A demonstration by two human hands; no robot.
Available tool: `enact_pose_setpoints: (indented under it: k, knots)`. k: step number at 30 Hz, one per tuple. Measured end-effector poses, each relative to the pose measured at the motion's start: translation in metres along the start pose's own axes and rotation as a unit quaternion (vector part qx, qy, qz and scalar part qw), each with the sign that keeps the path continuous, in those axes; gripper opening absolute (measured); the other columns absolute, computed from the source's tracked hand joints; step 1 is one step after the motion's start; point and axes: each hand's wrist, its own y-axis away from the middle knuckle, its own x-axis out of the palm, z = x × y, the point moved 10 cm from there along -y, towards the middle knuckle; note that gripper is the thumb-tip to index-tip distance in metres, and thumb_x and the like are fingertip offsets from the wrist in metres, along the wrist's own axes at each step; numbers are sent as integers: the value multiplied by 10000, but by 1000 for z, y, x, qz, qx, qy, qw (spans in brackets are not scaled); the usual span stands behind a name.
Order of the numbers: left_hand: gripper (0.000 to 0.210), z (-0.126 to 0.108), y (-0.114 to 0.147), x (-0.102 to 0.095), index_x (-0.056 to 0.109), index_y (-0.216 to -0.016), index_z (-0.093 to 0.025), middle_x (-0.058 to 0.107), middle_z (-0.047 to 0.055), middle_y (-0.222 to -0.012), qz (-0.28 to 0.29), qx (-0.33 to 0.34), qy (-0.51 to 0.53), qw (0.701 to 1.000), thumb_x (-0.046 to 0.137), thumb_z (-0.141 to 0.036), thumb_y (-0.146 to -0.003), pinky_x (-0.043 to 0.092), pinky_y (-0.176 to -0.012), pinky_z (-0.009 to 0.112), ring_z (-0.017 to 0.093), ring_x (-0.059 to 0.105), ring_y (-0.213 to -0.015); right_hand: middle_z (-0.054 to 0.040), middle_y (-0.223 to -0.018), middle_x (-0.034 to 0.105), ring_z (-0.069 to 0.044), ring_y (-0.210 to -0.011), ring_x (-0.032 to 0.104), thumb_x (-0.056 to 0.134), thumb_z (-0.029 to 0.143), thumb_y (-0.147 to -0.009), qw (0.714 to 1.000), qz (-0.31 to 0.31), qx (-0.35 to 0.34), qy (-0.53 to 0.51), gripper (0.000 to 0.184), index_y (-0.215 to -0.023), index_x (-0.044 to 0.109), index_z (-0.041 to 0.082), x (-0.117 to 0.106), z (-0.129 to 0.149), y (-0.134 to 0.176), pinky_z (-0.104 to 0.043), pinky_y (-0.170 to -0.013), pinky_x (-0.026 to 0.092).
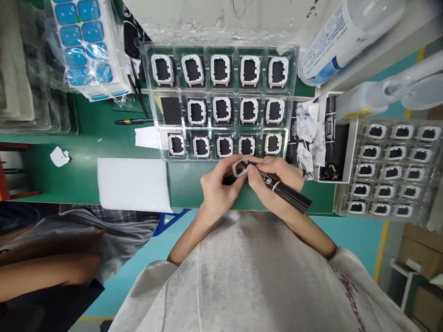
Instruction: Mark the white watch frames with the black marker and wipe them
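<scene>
Between the thumb and fingers of my left hand (220, 184) is a small white watch-case frame (239, 168), held just above the table's front edge. My right hand (275, 180) grips a black marker pen (285, 191), its tip end against the frame's right side; the tip itself is hidden by my fingers. Directly beyond both hands lies a clear plastic tray (238, 91) with rows of similar white frames, each in its own pocket. One pocket (171, 110) at the left of the middle row holds only a black pad.
A white foam sheet (133, 184) and a thin black pen (134, 121) lie to the left. Blue-padded packs (85, 41) sit at the back left. At right are crumpled wipes (307, 122), a white box (348, 152), bottles and another filled tray (391, 168). A person's arm (48, 276) is at left.
</scene>
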Motion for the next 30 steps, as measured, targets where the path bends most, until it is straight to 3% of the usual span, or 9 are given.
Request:
enact_pose_setpoints:
  k: [16, 30]
  knots:
    - [314, -6, 1, -2, 736, -1248, -248, 834, 3, -998, -7, 26, -30, 999, 795, -252, -939, 630, -739, 228, 108, 755, -752, 41, -807, 762, -203, -939, 836, 746, 95, -942, 1000, 3, -14, 8, 204, -863, 626, 240, 1, 2, 2, -304, -759, 698]
    - [312, -6, 1, -1, 737, -1245, -240, 831, -1, -977, -6, 36, -30, 999, 801, -248, -941, 627, -721, 221, 99, 742, -725, 30, -819, 766, -219, -1012, 837, 753, 86, -940, 1000, -4, -10, 2, 200, -867, 638, 232, 0, 1, 2, -269, -774, 685]
